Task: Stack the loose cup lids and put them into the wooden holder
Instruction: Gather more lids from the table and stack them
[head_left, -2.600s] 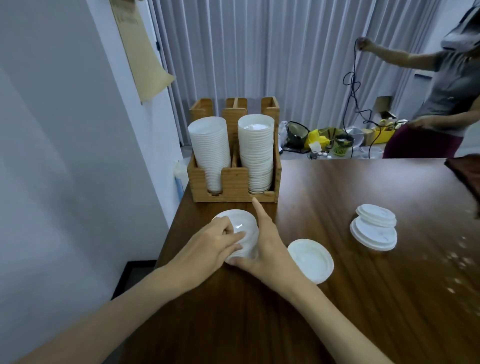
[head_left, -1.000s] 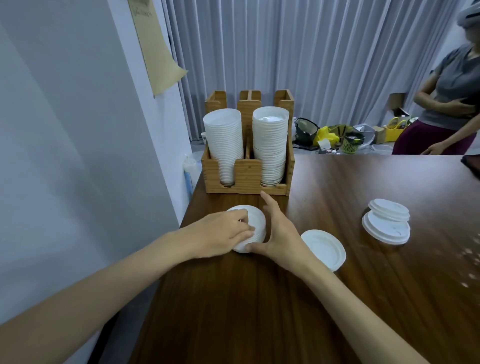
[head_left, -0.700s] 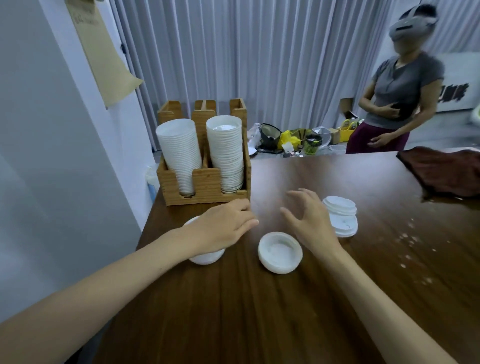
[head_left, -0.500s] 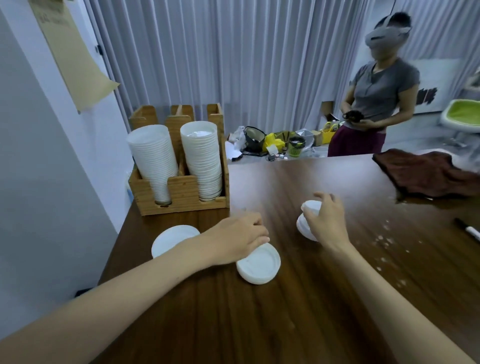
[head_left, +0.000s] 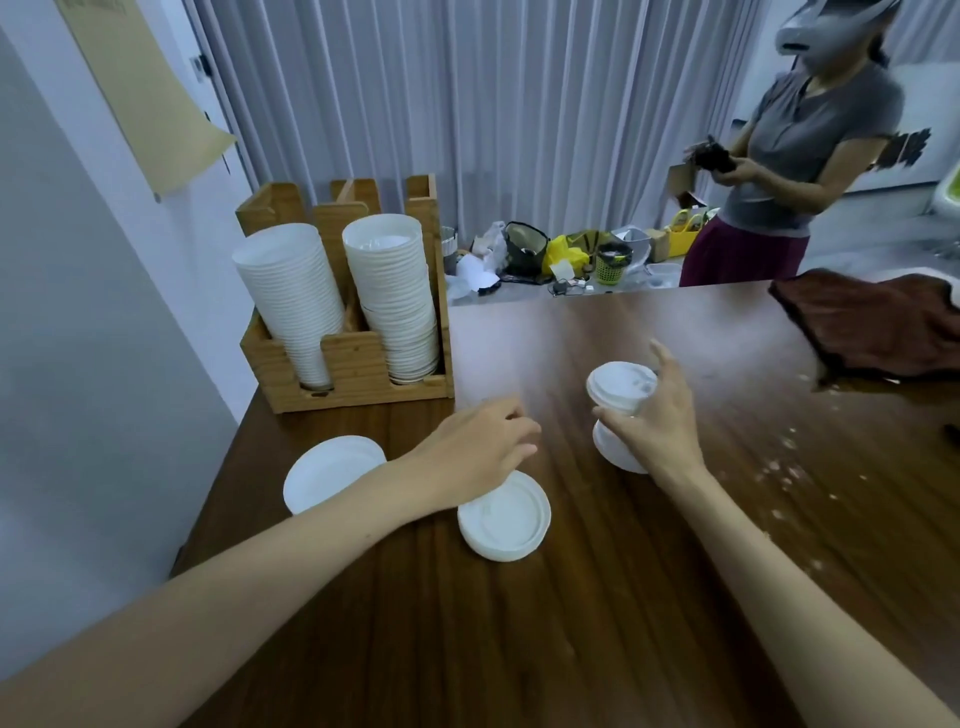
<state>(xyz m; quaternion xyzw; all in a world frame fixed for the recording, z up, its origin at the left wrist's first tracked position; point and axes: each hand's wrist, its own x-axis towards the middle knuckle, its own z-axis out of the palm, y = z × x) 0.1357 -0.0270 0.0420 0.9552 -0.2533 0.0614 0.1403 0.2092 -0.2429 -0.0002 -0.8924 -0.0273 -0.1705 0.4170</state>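
Near the table's far left corner stands the wooden holder (head_left: 358, 364), with a tall stack of white cups (head_left: 291, 312) and a stack of lids (head_left: 395, 306) in it. My right hand (head_left: 660, 421) grips a small stack of white lids (head_left: 621, 387), lifted off the table. Under that stack another lid (head_left: 618, 454) lies on the wood. My left hand (head_left: 478, 447) rests over the far rim of a flat lid pile (head_left: 506, 519), its fingers loosely curled. A further lid pile (head_left: 332, 473) lies in front of the holder.
A brown cloth (head_left: 872, 322) is bunched at the far right of the wooden table (head_left: 519, 623). White crumbs (head_left: 784, 467) are scattered right of my right hand. A person (head_left: 795, 156) stands beyond the table. A grey wall (head_left: 78, 364) runs along the left edge.
My left hand left the pile by the holder and came to the middle lid pile. My right hand reached to the right pile and lifted its top lids.
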